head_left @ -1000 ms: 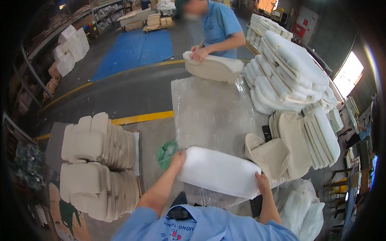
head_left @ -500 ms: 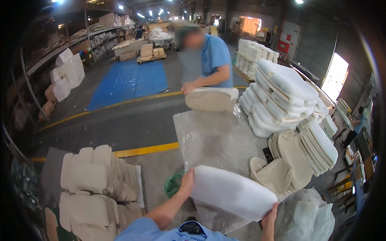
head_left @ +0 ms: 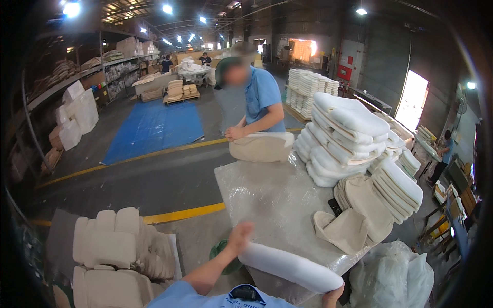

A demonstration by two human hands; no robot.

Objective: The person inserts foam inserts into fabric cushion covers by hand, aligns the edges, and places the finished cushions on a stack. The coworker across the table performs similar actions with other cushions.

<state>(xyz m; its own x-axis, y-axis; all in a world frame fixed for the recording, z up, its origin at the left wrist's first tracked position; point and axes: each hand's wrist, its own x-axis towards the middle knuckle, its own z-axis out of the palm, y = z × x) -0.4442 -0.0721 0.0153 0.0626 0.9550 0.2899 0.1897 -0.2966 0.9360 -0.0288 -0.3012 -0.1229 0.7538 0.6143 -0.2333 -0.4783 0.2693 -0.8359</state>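
Note:
A white padded cushion (head_left: 292,266) with a fluffy surface is tilted edge-on at the near end of a plastic-covered table (head_left: 257,190). My right hand (head_left: 334,295) grips its right end. At the left end my left hand (head_left: 240,238) is raised, slightly blurred, its fingers stretched out and not wrapped round the cushion. Right of the middle lies a folded beige fabric cover (head_left: 341,230), beside a stack of beige covers (head_left: 364,205) and white-edged pads (head_left: 398,187).
Across the table a co-worker in a blue shirt (head_left: 264,97) handles a beige-covered cushion (head_left: 262,147). Tall white pads (head_left: 344,138) are piled at right. Beige cushions (head_left: 108,236) stand stacked at left. A clear plastic bag (head_left: 390,277) sits near right, a green bag (head_left: 218,249) by my left forearm.
The white cushion has tipped from showing its broad face to a narrow edge and sits lower. My left hand has come off its corner; the right hand still grips it, lower down.

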